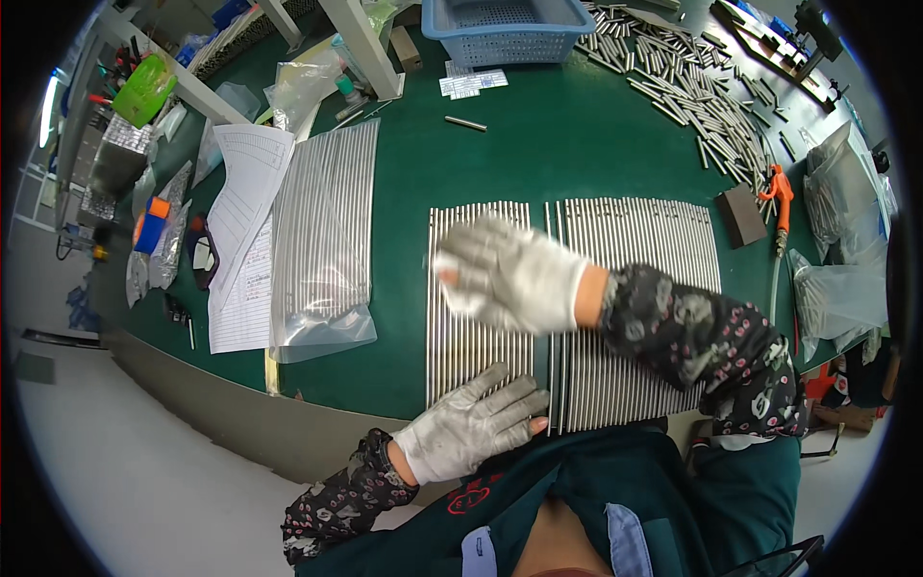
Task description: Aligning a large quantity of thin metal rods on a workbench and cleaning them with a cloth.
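Observation:
Two groups of long thin metal rods lie side by side on the green table, each rod pointing away from me. My right hand (514, 274), in a grey-white work glove, lies spread across the upper part of the left group of rods (481, 356). It looks slightly blurred. Near the table's front edge, my left hand (471, 423), gloved too, rests with spread fingers on the near ends of the same group. A few single rods (549, 385) lie in the gap beside the right group of rods (635, 375), which my right forearm partly covers.
A clear bag of rods (327, 221) lies on papers (240, 298) to the left. Far back stand a blue basket (510, 43) and a heap of short metal pins (692, 87). On the right are a dark block (740, 216), an orange air gun (779, 197) and plastic bags (836, 298).

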{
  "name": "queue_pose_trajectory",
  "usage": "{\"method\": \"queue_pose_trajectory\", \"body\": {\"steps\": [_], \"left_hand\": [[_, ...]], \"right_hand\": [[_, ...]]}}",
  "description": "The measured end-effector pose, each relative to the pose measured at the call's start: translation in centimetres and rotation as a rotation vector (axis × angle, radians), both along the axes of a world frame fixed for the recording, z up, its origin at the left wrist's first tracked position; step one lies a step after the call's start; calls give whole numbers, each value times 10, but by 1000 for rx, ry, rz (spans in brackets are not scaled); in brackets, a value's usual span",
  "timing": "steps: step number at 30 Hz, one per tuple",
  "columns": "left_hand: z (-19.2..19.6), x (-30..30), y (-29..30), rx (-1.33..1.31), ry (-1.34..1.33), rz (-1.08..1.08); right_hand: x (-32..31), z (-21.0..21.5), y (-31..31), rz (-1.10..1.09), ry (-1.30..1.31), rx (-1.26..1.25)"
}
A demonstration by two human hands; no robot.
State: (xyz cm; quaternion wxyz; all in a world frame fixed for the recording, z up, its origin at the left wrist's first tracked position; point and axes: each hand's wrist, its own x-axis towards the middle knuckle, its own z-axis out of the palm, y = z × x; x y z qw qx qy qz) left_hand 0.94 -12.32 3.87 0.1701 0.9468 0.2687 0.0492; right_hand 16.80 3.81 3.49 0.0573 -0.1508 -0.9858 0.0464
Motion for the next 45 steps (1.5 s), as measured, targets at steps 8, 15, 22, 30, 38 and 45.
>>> {"method": "queue_pose_trajectory", "body": {"steps": [8,15,22,30,38,45], "left_hand": [[2,-1,3,26,-66,3],[2,-6,1,66,-102,3],[-4,-6,-5,-59,22,12],[13,0,4,-59,99,-27],[30,61,32,-30,-82,-77],[0,98,50,-35,-23,-157]], "right_hand": [[-8,2,-24,375,-96,-138],[-16,-10,-36,412,59,-170],[-23,2,-32,224,-51,-112],[-15,-2,8,-164,524,-698],[108,66,-4,-622,1096,-1126],[191,37,-18,-878,1147,-953]]}}
